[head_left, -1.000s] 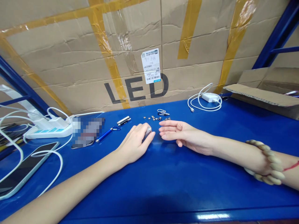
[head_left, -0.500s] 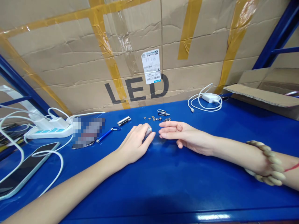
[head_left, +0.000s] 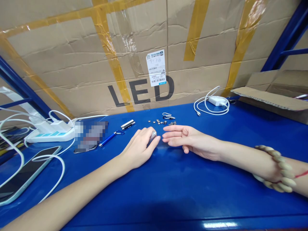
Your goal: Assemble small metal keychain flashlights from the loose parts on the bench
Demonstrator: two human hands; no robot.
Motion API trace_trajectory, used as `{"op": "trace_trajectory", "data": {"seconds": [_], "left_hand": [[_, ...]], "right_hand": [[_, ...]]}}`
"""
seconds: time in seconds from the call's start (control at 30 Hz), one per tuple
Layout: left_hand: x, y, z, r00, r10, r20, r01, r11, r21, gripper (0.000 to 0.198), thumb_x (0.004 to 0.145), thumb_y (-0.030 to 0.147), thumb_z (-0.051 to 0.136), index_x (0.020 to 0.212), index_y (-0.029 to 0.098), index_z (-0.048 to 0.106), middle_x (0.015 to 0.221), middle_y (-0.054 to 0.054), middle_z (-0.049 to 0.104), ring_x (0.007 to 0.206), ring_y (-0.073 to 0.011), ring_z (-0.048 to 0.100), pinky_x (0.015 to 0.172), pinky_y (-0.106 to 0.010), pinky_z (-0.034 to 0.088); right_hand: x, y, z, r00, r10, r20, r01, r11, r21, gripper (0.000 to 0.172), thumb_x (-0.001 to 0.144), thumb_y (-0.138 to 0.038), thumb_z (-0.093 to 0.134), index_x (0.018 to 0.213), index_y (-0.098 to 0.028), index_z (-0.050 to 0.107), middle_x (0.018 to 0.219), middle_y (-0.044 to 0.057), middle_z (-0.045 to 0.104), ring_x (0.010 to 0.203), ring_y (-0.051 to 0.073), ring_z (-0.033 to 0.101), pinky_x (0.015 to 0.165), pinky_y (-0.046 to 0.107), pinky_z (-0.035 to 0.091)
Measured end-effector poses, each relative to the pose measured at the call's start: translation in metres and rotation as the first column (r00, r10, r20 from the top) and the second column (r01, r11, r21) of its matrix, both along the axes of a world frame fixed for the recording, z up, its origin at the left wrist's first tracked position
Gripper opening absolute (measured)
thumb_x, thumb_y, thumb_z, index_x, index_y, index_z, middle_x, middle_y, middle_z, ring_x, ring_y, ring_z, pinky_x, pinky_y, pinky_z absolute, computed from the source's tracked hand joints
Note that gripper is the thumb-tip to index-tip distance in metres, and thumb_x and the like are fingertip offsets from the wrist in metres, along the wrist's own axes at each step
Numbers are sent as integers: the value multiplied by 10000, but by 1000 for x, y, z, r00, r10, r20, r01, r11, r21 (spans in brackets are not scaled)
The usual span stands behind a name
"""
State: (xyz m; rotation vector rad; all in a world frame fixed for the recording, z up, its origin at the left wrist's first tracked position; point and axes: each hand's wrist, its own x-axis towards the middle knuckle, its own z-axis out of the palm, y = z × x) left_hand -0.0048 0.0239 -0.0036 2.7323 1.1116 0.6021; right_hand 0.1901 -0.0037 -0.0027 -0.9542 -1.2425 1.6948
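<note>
Scene bright, light fairly even; source out of view. Table [head_left: 183, 189] glossy, with broad pale sheen, darker patch toward near edge, white glare streak on front rim. Tape [head_left: 252, 22] catches hard highlights at upper right. Left hand [head_left: 139, 146] and right hand [head_left: 186, 141] evenly lit, outlines slightly soft. Label [head_left: 156, 68] small print smeared. Discs [head_left: 158, 121] lack fine detail. Wide lens tilts posts [head_left: 286, 33], stretches edges. Slab [head_left: 91, 136] mostly masked by pixelation.

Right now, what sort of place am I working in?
Likely a stockroom or workshop: there's a blue rack frame, a large taped carton marked LED, and a power strip with plugs.
</note>
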Motion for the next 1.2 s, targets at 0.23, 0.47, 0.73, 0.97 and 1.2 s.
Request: {"op": "trace_trajectory", "data": {"seconds": [0.23,0.47,0.73,0.97,1.2], "left_hand": [[0,-1,1,1000,4,-5,-4,1000,-11,226,932,325,316,858,180,472,801,-15,543,743,-177,483,730,-342,363],[0,-3,3,1000,14,-2,-14,999,-35,234,932,332,308,846,187,471,797,-10,537,733,-172,469,728,-343,357],[-1,-6,5,1000,26,-6,-27,999,-25,245,929,341,304,797,190,443,754,-4,502,712,-174,450,711,-334,358],[-5,-9,5,996,23,85,-21,1000,-16,225,937,328,283,822,196,425,803,-14,525,732,-173,454,730,-338,371],[-11,-12,5,962,-79,262,75,997,27,197,936,261,253,911,202,440,887,-36,557,796,-171,495,767,-319,394]], "right_hand": [[-2,0,0,998,-65,20,65,997,34,371,702,-253,719,1047,-175,610,602,-43,619,462,41,541,302,74,390],[5,5,3,976,-185,112,170,976,136,417,693,-472,680,973,-175,594,354,-126,386,251,0,203,243,107,155],[14,20,0,740,-469,482,36,743,668,292,684,-426,677,809,-162,671,589,-23,536,456,74,467,442,200,400],[14,20,-2,457,-505,733,-463,568,680,230,847,-338,522,999,-277,684,978,33,637,921,193,597,739,283,475],[9,19,-1,384,-554,739,-500,548,671,210,859,-248,502,927,-214,698,911,61,670,889,200,625,733,272,499]]}}
